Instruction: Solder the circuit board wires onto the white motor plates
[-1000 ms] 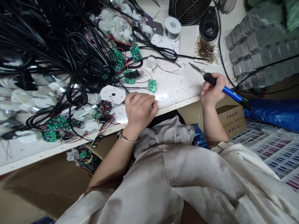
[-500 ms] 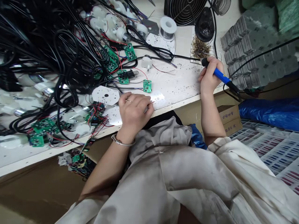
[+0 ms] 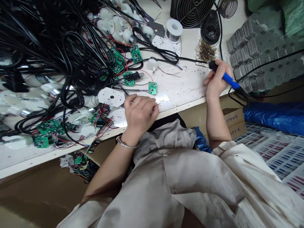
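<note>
The right hand (image 3: 217, 79) is wrapped around the iron (image 3: 230, 80), its front end pointed toward the brown crumbs (image 3: 204, 50) beside the black dish (image 3: 210, 29). The left hand (image 3: 140, 111) rests near the table (image 3: 187, 85) edge with fingers bent and close together, over a white board (image 3: 120, 117); a thin strand pokes out by the thumb, but whether the fingers pinch it cannot be told.

The iron's tip is hard to make out against the crumbs, and its heat does not show. If hot, it could scorch the black cable (image 3: 193, 59), whose end reaches close to its front; a small sideways swing would be enough. The iron's cord (image 3: 237, 103) hangs in a loop near the right forearm, so a snag might jerk the tip off line. Crumbs clinging to the tip could drop onto the table.

On the left, the small green board (image 3: 152, 88) lies just beyond the fingers, tied by thin wires to the crowded pile. A sleeve or wrist catching the red wires (image 3: 104, 115) could drag boards along or strain a joint.
</note>
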`<action>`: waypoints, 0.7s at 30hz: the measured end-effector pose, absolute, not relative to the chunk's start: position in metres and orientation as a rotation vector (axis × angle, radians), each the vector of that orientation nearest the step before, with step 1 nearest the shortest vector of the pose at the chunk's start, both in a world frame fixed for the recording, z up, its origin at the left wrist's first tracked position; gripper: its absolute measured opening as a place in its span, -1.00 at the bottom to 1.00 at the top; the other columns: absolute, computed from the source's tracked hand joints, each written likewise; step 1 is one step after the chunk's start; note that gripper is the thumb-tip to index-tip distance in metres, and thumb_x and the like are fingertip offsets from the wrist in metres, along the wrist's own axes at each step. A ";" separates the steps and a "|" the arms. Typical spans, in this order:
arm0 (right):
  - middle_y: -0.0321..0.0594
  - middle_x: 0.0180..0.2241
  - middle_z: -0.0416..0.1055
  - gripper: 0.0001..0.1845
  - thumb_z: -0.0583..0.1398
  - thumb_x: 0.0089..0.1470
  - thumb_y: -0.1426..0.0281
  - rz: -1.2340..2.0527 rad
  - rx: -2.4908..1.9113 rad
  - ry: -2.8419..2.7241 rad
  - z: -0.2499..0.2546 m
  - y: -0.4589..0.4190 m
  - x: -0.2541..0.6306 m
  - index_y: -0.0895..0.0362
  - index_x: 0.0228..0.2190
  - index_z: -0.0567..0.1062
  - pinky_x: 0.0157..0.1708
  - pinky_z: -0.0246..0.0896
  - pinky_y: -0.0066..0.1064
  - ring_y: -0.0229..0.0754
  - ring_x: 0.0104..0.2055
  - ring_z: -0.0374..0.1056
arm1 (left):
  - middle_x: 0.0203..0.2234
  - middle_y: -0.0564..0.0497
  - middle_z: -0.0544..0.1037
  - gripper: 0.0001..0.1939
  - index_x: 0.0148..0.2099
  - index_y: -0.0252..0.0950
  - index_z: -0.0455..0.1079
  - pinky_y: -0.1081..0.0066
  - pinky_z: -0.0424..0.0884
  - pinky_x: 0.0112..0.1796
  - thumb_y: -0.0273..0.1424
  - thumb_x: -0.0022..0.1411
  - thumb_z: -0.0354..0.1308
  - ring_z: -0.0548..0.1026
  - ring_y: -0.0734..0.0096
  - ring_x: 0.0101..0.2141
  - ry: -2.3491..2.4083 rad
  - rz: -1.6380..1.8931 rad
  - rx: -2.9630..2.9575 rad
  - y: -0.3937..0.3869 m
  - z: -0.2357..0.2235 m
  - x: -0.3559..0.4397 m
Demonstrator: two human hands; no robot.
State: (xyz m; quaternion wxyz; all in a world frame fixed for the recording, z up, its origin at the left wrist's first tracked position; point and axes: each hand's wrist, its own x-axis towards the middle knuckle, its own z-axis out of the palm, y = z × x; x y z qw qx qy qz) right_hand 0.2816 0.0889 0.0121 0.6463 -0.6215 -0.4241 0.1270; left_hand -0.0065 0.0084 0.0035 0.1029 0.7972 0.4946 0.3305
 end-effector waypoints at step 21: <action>-0.45 -0.78 0.16 -0.49 0.14 0.17 -0.10 0.873 -1.335 -1.257 0.013 -0.007 0.213 0.00 -0.50 0.59 -0.71 0.13 -0.40 -0.33 -0.77 0.11 | -0.21 0.04 0.66 -0.91 -0.34 -0.18 0.38 -0.10 0.30 0.08 -0.45 0.23 0.12 0.57 0.14 -0.12 1.570 0.772 2.232 0.006 0.005 0.001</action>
